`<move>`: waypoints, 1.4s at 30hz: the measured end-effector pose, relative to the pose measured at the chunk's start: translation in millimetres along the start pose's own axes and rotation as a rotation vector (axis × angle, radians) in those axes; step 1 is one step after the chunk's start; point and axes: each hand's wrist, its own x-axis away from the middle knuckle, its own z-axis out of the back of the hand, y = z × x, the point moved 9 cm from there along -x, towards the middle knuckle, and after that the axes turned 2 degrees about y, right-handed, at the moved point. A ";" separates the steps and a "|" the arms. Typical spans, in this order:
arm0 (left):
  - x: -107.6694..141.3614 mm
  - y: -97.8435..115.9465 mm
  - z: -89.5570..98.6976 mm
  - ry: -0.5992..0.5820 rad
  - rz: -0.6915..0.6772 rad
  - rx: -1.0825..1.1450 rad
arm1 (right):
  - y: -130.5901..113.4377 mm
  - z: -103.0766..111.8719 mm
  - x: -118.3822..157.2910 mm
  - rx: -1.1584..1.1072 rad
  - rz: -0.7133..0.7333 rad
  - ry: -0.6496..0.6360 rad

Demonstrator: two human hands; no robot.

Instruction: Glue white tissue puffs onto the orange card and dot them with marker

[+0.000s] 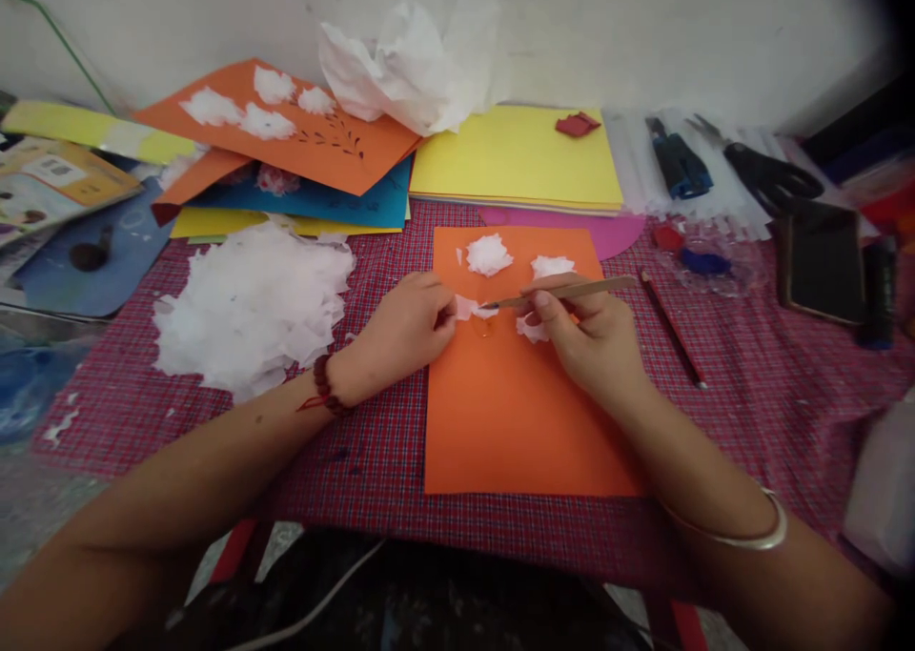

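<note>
Orange sheet [500,422] lies on the checked cloth [386,470] before me. My right hand [597,341] holds the thin brush [586,289]; my left hand [418,317] pinches one white scrap [465,308]. Booklet [92,189] writing is too blurred.

A craft corner, seemingly in a home rather than a workshop or an office, was shown. The surface [386,470] was covered with a checked red cloth and was set against a plain pale wall [607,31]. Along the surface's far edge, a stack of yellow paper [515,160] and orange sheets decorated with white tufts [329,141] were laid. Near its left part, torn white paper [250,308] was heaped. Toward its far right corner, scissors [772,174], a phone [822,260] and a marker [878,294] were kept together. Speckled flooring [29,508] was seen beyond the left edge.
</note>
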 end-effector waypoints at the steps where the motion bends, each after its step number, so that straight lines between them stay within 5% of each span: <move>1: 0.4 -0.1 1.3 0.017 0.019 0.031 | -0.9 0.2 0.1 0.008 0.004 0.003; 6: 5.1 -3.2 6.9 0.133 0.095 0.208 | -1.6 -0.1 0.5 -0.012 -0.002 0.001; 17: 6.6 9.4 -5.6 0.060 -0.061 0.186 | -0.2 0.6 -1.0 -0.013 -0.032 0.006; 25: 7.5 15.0 -8.4 0.037 -0.132 0.139 | -17.9 20.2 6.9 -0.045 0.035 0.193; 32: 7.7 17.1 -8.5 0.062 -0.171 0.104 | -31.4 -0.4 7.1 0.168 0.133 0.032; 42: 7.9 17.3 -7.2 0.085 -0.178 0.109 | -37.9 -9.3 5.1 0.260 0.360 -0.021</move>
